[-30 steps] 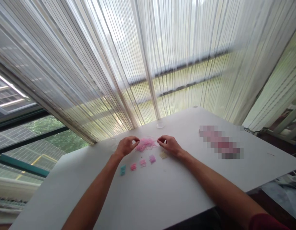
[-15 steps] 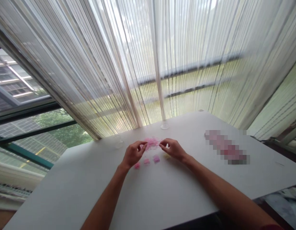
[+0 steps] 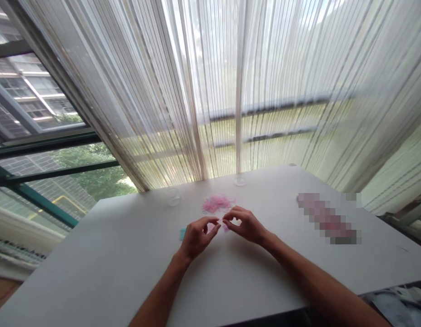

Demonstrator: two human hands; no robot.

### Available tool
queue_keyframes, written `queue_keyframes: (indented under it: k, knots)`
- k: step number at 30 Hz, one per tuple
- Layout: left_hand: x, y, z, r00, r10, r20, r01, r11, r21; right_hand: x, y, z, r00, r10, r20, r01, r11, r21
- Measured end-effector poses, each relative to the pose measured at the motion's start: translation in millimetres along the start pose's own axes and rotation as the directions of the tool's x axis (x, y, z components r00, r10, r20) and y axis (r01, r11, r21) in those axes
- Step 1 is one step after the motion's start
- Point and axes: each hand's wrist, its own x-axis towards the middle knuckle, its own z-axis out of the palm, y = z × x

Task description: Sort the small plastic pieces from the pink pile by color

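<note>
My left hand [image 3: 198, 235] hovers over the white table [image 3: 231, 281] with its thumb and index finger pinched. My right hand [image 3: 247, 226] faces it in a matching pinch, the fingertips of both almost meeting. Whatever is between the fingertips is too small to make out. Just beyond them lies a loose pile of thin pink strands or tiny bands [image 3: 217, 202]. Small coloured clumps sit under and beside the hands: a teal one [image 3: 182, 233] left of my left hand, and a pinkish-purple one [image 3: 225, 228] partly covered by my right fingers.
Two clear round dishes or lids, one at the back left [image 3: 173, 198] and one at the back centre [image 3: 240, 181], stand near the table's far edge. A pixelated reddish object [image 3: 328, 219] lies to the right. Sheer curtains [image 3: 265, 81] hang behind the table.
Both hands have drawn back from the pink pile toward me and come together, fingertips nearly touching. The view has shifted slightly. The teal clump now shows beside my left hand.
</note>
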Motion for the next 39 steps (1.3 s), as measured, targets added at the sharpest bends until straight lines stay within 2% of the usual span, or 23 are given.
queue_keyframes:
  k: [11,19,23,30,39]
  knots:
    - [-3.0,-4.8,-2.5,0.988,0.157,-0.010,-0.157,0.988,-0.011,-1.2,-0.8,3.9,0.999,-0.050,0.019,0.049,0.999,0.011]
    - [-0.6,-11.5,-10.3,0.994,0.103,-0.028,-0.104,0.993,-0.053,-0.3,-0.3,3.0,0.999,-0.045,0.007,0.045,0.999,0.010]
    - [-0.7,-19.5,-18.9,0.995,0.101,0.026,-0.098,0.992,-0.080,0.6,8.4,-1.5,0.999,0.001,-0.050,-0.002,1.000,-0.012]
    - [-2.6,-36.9,-23.2,0.988,0.064,0.142,-0.065,0.998,0.000,1.3,32.6,-11.1,0.987,0.105,-0.120,-0.111,0.993,-0.044]
    - [-3.3,-37.1,-19.4,0.976,0.034,0.213,-0.047,0.997,0.057,1.3,38.5,-11.0,0.983,0.135,-0.122,-0.141,0.989,-0.038]
